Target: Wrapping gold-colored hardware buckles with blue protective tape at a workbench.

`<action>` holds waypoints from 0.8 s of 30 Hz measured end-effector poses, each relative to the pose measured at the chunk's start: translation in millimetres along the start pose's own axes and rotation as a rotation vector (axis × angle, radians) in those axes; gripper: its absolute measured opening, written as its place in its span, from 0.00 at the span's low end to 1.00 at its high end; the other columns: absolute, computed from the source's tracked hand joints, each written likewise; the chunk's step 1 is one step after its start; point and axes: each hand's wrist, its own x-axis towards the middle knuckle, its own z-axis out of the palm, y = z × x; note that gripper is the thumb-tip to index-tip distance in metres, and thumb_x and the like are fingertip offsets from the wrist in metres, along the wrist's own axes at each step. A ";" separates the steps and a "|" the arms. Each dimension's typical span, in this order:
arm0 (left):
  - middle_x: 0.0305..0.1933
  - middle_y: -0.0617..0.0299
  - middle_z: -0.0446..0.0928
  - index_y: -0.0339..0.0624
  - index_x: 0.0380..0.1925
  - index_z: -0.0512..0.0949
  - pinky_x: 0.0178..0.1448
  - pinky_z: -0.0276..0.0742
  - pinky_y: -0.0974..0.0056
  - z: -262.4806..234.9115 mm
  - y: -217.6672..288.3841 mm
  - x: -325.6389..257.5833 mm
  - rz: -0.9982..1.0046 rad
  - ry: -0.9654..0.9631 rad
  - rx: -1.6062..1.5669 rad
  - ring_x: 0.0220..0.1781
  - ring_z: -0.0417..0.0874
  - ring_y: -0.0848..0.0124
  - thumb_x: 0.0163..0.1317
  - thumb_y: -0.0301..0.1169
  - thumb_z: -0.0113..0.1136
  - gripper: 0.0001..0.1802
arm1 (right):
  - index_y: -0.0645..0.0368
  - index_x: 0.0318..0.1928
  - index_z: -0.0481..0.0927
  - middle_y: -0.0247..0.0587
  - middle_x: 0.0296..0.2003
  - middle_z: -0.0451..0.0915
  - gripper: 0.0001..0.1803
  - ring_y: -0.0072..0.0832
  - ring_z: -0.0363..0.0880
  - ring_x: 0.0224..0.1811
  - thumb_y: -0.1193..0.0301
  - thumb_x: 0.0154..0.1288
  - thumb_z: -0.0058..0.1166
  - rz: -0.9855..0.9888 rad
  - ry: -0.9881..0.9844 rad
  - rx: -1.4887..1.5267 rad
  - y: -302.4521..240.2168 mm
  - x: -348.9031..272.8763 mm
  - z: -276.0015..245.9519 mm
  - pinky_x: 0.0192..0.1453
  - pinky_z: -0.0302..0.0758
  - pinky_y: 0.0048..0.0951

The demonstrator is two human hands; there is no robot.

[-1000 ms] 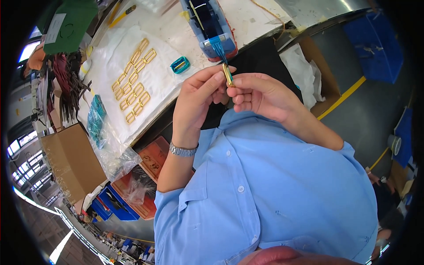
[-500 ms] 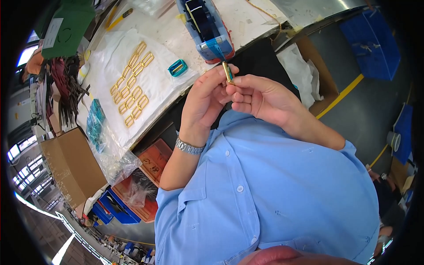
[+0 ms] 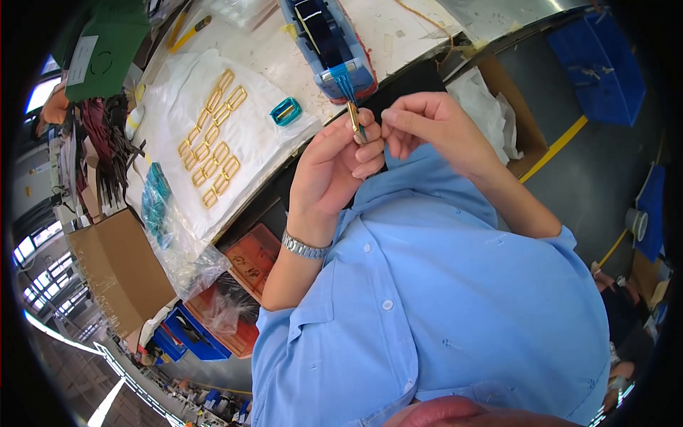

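Observation:
My left hand (image 3: 336, 171) pinches a small gold metal buckle (image 3: 353, 119) upright at chest height. A strip of blue tape (image 3: 346, 84) runs from the buckle up to the blue tape dispenser (image 3: 329, 44) on the bench. My right hand (image 3: 430, 128) is right beside the buckle, its fingertips touching the tape's end there. On a white cloth (image 3: 213, 135) to the left lie several gold buckles (image 3: 212, 146) in rows. One buckle wrapped in teal (image 3: 286, 111) lies alone near the bench edge.
A pile of teal-wrapped pieces (image 3: 154, 203) lies in clear plastic at the cloth's left end. A brown cardboard box (image 3: 117, 270) stands lower left, orange and blue bins (image 3: 235, 299) under the bench. A box with white wrapping (image 3: 491, 107) sits to the right, a blue crate (image 3: 601, 64) further off.
Both hands have moved up toward the dispenser with the buckle, and blue tape is now drawn out from the dispenser down to the buckle.

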 end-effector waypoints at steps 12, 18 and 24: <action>0.35 0.68 0.68 0.32 0.53 0.74 0.32 0.67 0.70 6.6 2.2 2.6 -0.193 -0.022 -0.575 0.33 0.66 0.76 0.80 0.26 0.50 0.09 | 0.68 0.61 0.84 0.45 0.56 0.87 0.21 0.30 0.86 0.58 0.62 0.84 0.53 -0.117 -0.094 0.420 22.6 54.8 -6.2 0.68 0.81 0.34; 0.35 0.67 0.69 0.32 0.53 0.73 0.32 0.68 0.69 9.9 6.1 2.3 -0.220 0.006 -0.661 0.32 0.67 0.76 0.80 0.26 0.50 0.10 | 0.69 0.59 0.85 0.48 0.59 0.86 0.21 0.31 0.84 0.59 0.62 0.84 0.52 -0.130 -0.130 0.465 17.6 55.8 -1.4 0.69 0.80 0.36; 0.34 0.64 0.69 0.28 0.53 0.72 0.28 0.73 0.71 18.0 6.7 3.6 -0.227 0.085 -0.757 0.29 0.70 0.76 0.78 0.24 0.48 0.10 | 0.69 0.56 0.87 0.47 0.53 0.88 0.19 0.26 0.85 0.54 0.64 0.81 0.58 -0.108 -0.111 0.426 15.9 56.3 -8.9 0.65 0.81 0.31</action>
